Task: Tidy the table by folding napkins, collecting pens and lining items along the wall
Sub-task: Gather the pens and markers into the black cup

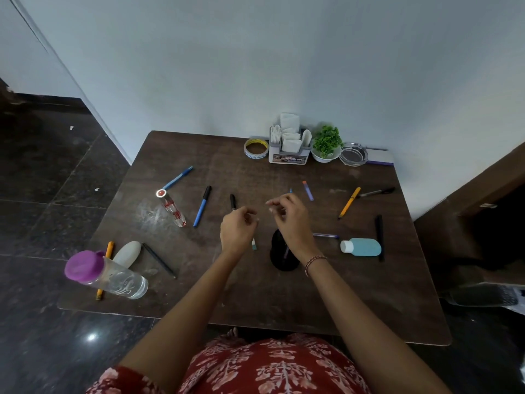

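Left hand (237, 233) is curled round a black-tipped pen (233, 201), with a teal-and-white end showing below the palm. Right hand (292, 223) hangs with bent fingers over a black cylindrical pen cup (284, 261); whether it holds the blue tip visible beyond its knuckles cannot be told. On the dark wooden table (255, 302), near left: a clear plastic bottle with purple lid (119, 280) lies across an orange pencil (109, 247), with a white oval container (127, 253) and a dark slim pencil (159, 260) beside it. Near right: a pale blue bottle with white cap (362, 247) on its side, a black pen (379, 237) just to its right. Mid-table: loose pens, among them a blue pen with black cap (202, 206) and an orange pen (349, 202). Against the white wall (284, 66): a yellow-printed tape roll (256, 148), a grey napkin holder (288, 155) with folded white napkins (289, 120), a green potted plant (326, 142), a clear glass ashtray (353, 153).
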### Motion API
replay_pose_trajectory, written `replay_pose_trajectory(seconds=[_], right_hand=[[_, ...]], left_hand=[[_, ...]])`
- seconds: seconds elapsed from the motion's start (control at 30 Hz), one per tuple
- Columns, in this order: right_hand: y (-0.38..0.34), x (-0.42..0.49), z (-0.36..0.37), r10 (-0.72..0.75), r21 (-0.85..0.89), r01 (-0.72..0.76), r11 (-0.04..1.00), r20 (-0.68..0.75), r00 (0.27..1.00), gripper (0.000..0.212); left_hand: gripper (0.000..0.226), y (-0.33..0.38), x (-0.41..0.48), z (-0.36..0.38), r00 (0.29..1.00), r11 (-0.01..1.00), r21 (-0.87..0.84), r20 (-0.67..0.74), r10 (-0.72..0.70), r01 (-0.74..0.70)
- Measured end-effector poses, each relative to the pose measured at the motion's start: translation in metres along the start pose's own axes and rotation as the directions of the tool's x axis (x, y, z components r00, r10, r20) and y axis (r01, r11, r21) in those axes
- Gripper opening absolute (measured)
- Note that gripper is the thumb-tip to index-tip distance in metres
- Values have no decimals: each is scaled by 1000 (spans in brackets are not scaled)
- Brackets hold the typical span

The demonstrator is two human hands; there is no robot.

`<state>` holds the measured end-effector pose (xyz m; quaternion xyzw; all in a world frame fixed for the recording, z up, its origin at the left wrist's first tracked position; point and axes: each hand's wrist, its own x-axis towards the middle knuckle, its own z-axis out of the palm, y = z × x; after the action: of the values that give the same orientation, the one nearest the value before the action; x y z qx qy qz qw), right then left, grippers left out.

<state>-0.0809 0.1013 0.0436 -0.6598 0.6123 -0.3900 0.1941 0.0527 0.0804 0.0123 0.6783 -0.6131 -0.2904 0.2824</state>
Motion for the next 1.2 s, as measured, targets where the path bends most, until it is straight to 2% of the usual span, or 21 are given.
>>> replay_pose_trajectory(seconds=[0.13, 0.2, 0.23, 0.3, 0.33, 0.4, 0.53, 0.63, 0.7, 0.8, 0.87, 1.03, 1.2], right_hand=[[-20, 3, 21, 68, 65, -71, 995, 39, 997, 22], [-26, 4, 35, 219, 123, -233, 965, 115, 969, 25], [-27, 5, 44, 318, 165, -348, 923, 184, 930, 27], [-29, 5, 63, 486, 233, -569, 789, 332, 809, 31], [-30, 4, 72, 539, 242, -640, 729, 374, 755, 33], [-32, 3, 83, 592, 218, -703, 677, 407, 696, 35], [-27, 2, 98, 677, 225, -771, 595, 377, 632, 30], [-21, 5, 114, 688, 240, -799, 551, 411, 598, 25], [-11, 9, 124, 692, 229, -799, 557, 404, 598, 31], [-5, 16, 132, 707, 232, -813, 534, 405, 580, 29], [-9, 21, 132, 710, 235, -812, 533, 397, 581, 38], [-26, 33, 124, 694, 220, -788, 576, 378, 613, 35], [-24, 40, 131, 718, 173, -807, 564, 380, 583, 35]], left_hand=[[19, -14, 10, -9, 997, 997, -40, -31, -66, 65], [21, -21, 15, -12, 993, 992, -64, -36, -113, 111], [21, -24, 17, -13, 990, 987, -84, -29, -140, 137], [21, -33, 21, -13, 975, 964, -146, -2, -223, 221], [21, -39, 24, -12, 962, 946, -177, 12, -273, 271], [21, -51, 28, -10, 927, 895, -248, 47, -372, 371], [16, -68, 35, -8, 840, 731, -426, 159, -519, 532], [25, -73, 41, -5, 770, 594, -512, 253, -586, 621], [25, -75, 46, -3, 724, 498, -554, 325, -609, 667], [27, -75, 56, -3, 684, 395, -592, 409, -604, 702], [29, -75, 62, -5, 666, 319, -626, 457, -589, 711], [31, -76, 76, -5, 651, 287, -626, 490, -579, 726], [32, -80, 85, 1, 626, 305, -577, 511, -589, 758]])
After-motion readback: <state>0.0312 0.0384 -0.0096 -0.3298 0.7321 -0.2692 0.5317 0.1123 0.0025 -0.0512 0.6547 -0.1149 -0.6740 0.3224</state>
